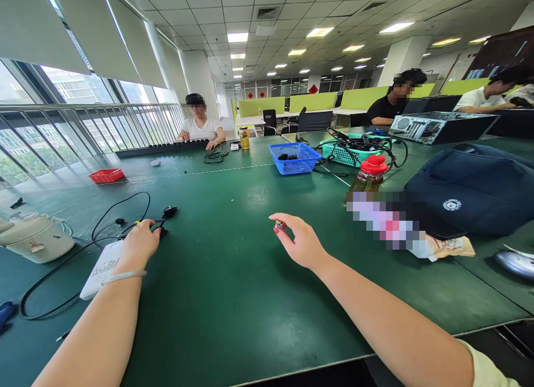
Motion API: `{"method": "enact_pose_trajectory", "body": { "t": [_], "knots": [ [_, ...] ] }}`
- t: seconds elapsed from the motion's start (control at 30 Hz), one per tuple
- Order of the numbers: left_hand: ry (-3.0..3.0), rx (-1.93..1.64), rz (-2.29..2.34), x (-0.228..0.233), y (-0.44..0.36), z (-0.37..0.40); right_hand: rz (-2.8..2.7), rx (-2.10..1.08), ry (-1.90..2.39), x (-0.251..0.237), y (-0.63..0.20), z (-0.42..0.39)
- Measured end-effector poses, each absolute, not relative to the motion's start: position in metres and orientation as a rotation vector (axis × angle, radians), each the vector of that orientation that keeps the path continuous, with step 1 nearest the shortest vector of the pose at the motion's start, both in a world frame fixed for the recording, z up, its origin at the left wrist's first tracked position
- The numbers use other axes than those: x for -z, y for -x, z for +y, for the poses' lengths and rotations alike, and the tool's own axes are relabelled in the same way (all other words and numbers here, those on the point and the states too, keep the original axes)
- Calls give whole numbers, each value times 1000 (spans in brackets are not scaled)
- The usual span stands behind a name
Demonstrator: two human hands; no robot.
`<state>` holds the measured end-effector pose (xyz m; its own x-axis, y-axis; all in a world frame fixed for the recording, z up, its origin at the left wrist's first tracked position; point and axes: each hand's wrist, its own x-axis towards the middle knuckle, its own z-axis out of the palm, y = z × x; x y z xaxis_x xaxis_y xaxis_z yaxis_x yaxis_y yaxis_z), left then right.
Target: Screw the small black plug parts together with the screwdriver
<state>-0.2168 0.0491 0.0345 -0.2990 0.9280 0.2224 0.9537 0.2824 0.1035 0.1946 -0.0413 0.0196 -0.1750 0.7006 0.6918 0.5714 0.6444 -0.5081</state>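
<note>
My left hand (139,243) rests on the green table (233,276), fingers closed on a small black plug at the end of a black cable (104,220); a white flat box (102,267) lies under my wrist. A second small black part (169,211) lies just beyond the fingers. My right hand (298,239) hovers above the table's middle, pinching a tiny dark object (278,226) between thumb and forefinger.
A white kettle (35,238) stands at the left. A blue basket (295,157), a teal basket of cables (354,148), a red-capped bottle (369,175) and a dark bag (467,189) sit to the right. A red tray (106,175) lies far left. Three people sit at the far end.
</note>
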Motion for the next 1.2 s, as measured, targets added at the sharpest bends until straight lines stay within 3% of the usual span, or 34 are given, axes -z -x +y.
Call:
{"method": "enact_pose_trajectory", "body": {
  "t": [0.77,1.0,1.2],
  "knots": [
    [1857,235,-2433,-25,225,56,-1865,-187,1027,-21,-194,-42],
    [1828,421,-2388,-38,206,44,-1872,-209,1042,-24,-194,-44],
    [2205,914,-2054,-76,112,9,-1869,-231,1041,-25,-194,-45]
  ]
}}
